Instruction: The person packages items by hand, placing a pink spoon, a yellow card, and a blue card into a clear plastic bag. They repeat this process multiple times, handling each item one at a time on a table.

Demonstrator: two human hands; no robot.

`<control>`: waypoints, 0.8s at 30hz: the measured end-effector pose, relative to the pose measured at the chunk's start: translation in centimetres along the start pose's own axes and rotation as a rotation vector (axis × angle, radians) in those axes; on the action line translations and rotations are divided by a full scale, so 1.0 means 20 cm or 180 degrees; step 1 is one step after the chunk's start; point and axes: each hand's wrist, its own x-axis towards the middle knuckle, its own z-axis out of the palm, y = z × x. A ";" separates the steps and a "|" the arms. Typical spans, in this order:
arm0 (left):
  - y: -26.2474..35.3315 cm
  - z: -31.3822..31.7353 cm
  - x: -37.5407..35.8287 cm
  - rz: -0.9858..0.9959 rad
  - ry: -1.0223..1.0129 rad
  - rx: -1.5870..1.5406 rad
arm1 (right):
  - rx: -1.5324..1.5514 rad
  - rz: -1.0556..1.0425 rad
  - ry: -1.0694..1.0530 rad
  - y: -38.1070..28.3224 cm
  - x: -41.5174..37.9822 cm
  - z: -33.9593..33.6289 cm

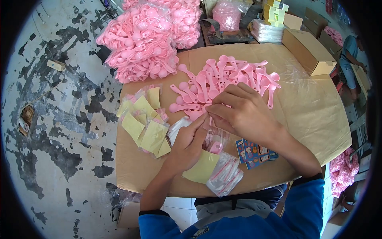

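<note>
My left hand [188, 144] is closed on a small clear plastic bag [221, 136] with something pink inside. At the bag's upper edge, the fingertips of my right hand [243, 109] pinch close beside my left fingertips; the exact grip is partly hidden. Just beyond both hands lies a loose heap of pink measuring spoons [203, 81]. Under my left wrist are a yellow paper card [201, 167] and a stack of flat clear zip bags [225, 174]. Left of my left hand sit several filled bags with yellow cards [154, 136]. Blue printed cards [254, 153] lie below my right hand.
Large clear sacks of pink spoons [139, 42] stand at the table's far left. A cardboard box [308, 51] sits at the far right corner of the paper-covered table [318, 119]. Farther right, another person [350, 59] is partly visible. Behind the table stands a pink-filled bag [227, 16].
</note>
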 end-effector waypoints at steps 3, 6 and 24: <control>0.00 0.00 0.00 0.0067 -0.0235 0.0432 | -0.0068 0.0050 -0.0251 0.00 -0.01 0.03; -0.01 0.01 -0.01 -0.0027 -0.0367 0.0464 | 0.0112 0.0163 -0.0297 0.03 -0.02 0.06; -0.01 0.01 0.00 0.0034 0.0105 -0.0182 | 0.0426 -0.0003 0.0148 0.03 0.00 0.03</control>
